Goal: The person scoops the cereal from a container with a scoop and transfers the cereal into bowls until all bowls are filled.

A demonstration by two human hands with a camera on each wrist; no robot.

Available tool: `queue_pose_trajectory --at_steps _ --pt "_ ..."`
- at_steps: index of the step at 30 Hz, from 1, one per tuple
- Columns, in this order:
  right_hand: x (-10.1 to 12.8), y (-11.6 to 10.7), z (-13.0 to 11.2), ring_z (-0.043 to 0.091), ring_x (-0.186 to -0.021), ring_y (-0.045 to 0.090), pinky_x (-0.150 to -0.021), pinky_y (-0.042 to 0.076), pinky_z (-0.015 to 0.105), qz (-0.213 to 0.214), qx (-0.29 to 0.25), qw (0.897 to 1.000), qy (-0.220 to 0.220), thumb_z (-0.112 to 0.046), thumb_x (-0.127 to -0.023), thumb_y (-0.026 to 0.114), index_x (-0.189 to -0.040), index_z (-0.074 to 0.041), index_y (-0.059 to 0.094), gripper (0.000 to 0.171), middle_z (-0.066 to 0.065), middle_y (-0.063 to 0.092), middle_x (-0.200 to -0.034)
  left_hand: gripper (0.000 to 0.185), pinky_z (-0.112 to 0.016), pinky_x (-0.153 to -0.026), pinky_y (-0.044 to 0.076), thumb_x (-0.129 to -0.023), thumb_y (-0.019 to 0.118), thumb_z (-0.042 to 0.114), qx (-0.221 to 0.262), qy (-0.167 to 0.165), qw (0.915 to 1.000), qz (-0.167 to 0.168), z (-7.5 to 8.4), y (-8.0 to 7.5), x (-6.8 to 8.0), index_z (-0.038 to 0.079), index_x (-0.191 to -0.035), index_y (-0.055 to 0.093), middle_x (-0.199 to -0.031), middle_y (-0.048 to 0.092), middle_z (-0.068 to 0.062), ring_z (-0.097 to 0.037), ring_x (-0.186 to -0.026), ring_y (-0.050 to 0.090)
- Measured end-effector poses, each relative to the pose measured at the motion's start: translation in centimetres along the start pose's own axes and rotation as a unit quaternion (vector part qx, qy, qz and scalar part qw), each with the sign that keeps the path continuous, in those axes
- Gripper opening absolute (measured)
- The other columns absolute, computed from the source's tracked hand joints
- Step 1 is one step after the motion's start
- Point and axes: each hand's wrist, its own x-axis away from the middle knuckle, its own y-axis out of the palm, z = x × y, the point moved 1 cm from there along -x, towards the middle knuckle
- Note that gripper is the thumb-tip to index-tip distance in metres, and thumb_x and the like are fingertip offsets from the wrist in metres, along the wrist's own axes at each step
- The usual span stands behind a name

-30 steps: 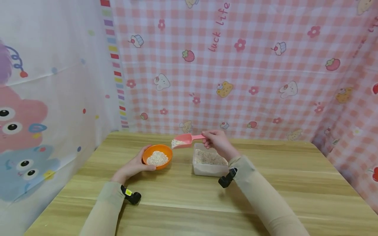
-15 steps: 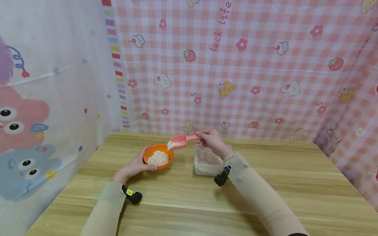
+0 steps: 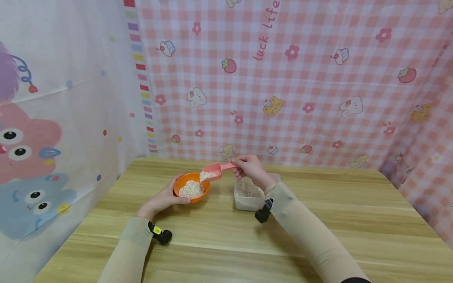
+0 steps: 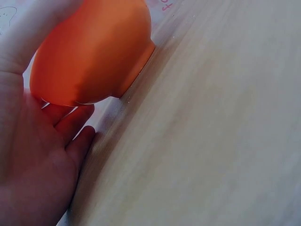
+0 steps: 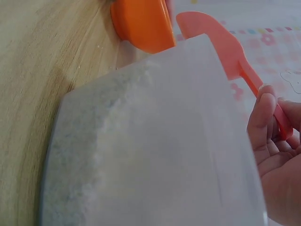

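An orange bowl (image 3: pixel 206 195) with a heap of pale oat flakes (image 3: pixel 191 189) stands on the table. My left hand (image 3: pixel 164 201) grips its left side, thumb along the near wall and fingers behind; in the left wrist view the bowl (image 4: pixel 101 52) sits on its foot. My right hand (image 3: pixel 250 169) pinches the handle of a pink scoop (image 3: pixel 216 169), also plain in the right wrist view as a pink scoop (image 5: pixel 221 44). Flakes lie in the scoop, its lip over the bowl's right rim. A translucent tub (image 3: pixel 244 203) of flakes stands below my right wrist, partly hidden by it.
The wooden table (image 3: pixel 198 251) runs up to a pink checked cloth (image 3: pixel 304 86) at the back. A white cartoon cloth (image 3: pixel 88 98) hangs on the left. In the right wrist view the tub's wall (image 5: pixel 164 141) fills the middle, close to the camera.
My right hand has moved left with the scoop, bringing its lip from beside the bowl to over the bowl's right rim. My left hand stays on the bowl.
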Motion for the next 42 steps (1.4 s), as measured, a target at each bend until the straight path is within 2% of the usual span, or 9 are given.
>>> queue_pose_trajectory --at_steps 6,12,17,24,31,37,42 --pt "-0.1 0.3 -0.3 0.012 -0.053 0.056 -0.050 0.051 0.023 -0.002 0.019 1.000 -0.007 -0.009 -0.098 0.056 -0.106 0.011 0.066 0.024 0.009 0.061 -0.068 0.106 -0.057 -0.113 0.014 -0.078 0.082 0.025 0.005 -0.005 1.0000 0.000 0.1 0.1 0.0 0.013 -0.155 0.010 -0.155 0.019 -0.024 -0.039 -0.140 0.021" --pt "-0.4 0.7 -0.8 0.013 -0.052 0.056 -0.051 0.051 0.024 -0.002 0.081 0.997 -0.020 -0.013 -0.097 0.059 -0.093 0.005 0.068 0.021 0.013 0.063 -0.069 0.105 -0.059 -0.112 0.015 -0.079 0.081 0.025 0.003 -0.004 1.0000 -0.001 0.0 0.0 0.0 0.013 -0.155 0.009 -0.154 0.020 -0.025 -0.040 -0.139 0.022" --pt "-0.9 0.9 -0.9 0.014 -0.054 0.058 -0.052 0.052 0.026 -0.011 0.123 0.992 -0.028 -0.015 -0.097 0.059 -0.091 0.002 0.070 0.021 0.011 0.063 -0.069 0.106 -0.058 -0.113 0.014 -0.078 0.082 0.027 0.003 -0.008 1.0000 0.002 0.1 0.0 0.0 0.014 -0.155 0.010 -0.154 0.020 -0.023 -0.038 -0.139 0.023" --pt "-0.5 1.4 -1.8 0.015 -0.053 0.057 -0.050 0.052 0.027 -0.028 0.161 0.984 -0.071 -0.013 -0.097 0.059 -0.087 0.003 0.070 0.022 0.010 0.062 -0.065 0.106 -0.058 -0.113 0.013 -0.078 0.082 0.026 0.004 -0.008 1.0000 0.000 0.2 0.1 0.1 0.012 -0.155 0.010 -0.155 0.019 -0.024 -0.039 -0.140 0.021" --pt "0.0 2.0 -2.7 0.015 -0.050 0.055 -0.048 0.050 0.027 -0.051 0.230 0.965 -0.119 -0.014 -0.097 0.060 -0.083 -0.001 0.069 0.021 0.010 0.061 -0.063 0.106 -0.057 -0.113 0.015 -0.079 0.082 0.026 0.001 -0.007 1.0000 -0.001 0.3 0.1 0.1 0.013 -0.155 0.010 -0.154 0.020 -0.025 -0.039 -0.139 0.023" --pt "0.7 2.6 -3.5 0.015 -0.050 0.056 -0.048 0.051 0.028 -0.082 0.303 0.937 -0.152 -0.017 -0.097 0.060 -0.084 -0.005 0.070 0.020 0.016 0.064 -0.068 0.105 -0.057 -0.113 0.015 -0.079 0.081 0.022 0.004 -0.007 1.0000 0.002 0.5 0.1 0.3 0.013 -0.155 0.010 -0.154 0.021 -0.025 -0.039 -0.138 0.024" --pt "1.1 2.9 -4.1 0.015 -0.051 0.057 -0.049 0.050 0.028 -0.085 0.346 0.918 -0.174 -0.018 -0.098 0.059 -0.087 -0.006 0.070 0.019 0.008 0.062 -0.065 0.105 -0.059 -0.111 0.016 -0.079 0.080 0.019 0.012 -0.001 0.9999 0.001 0.6 0.1 0.3 0.011 -0.155 0.008 -0.153 0.020 -0.026 -0.041 -0.138 0.024"
